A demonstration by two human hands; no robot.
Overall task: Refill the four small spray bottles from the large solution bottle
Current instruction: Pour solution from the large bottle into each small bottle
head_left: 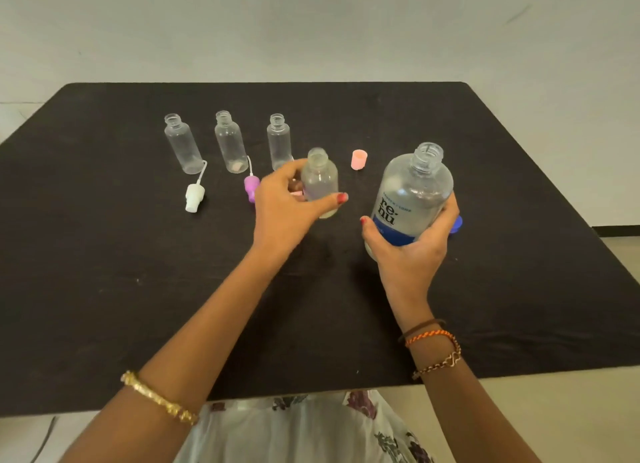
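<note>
While her left hand (287,203) grips a small spray bottle (319,182) mid-table and her right hand (412,241) clasps the uncapped solution bottle (412,192) beside it, she should bring the mouths close and tilt slowly.

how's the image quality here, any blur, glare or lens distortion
Head view: wide-angle bending shows in the table, whose far edge bows and sides splay; lighting is soft and even, with only faint shadows under the hands; the small bottle in the left hand looks slightly smeared; the large solution bottle in the right hand shows mild sheen, its label readable.
</note>
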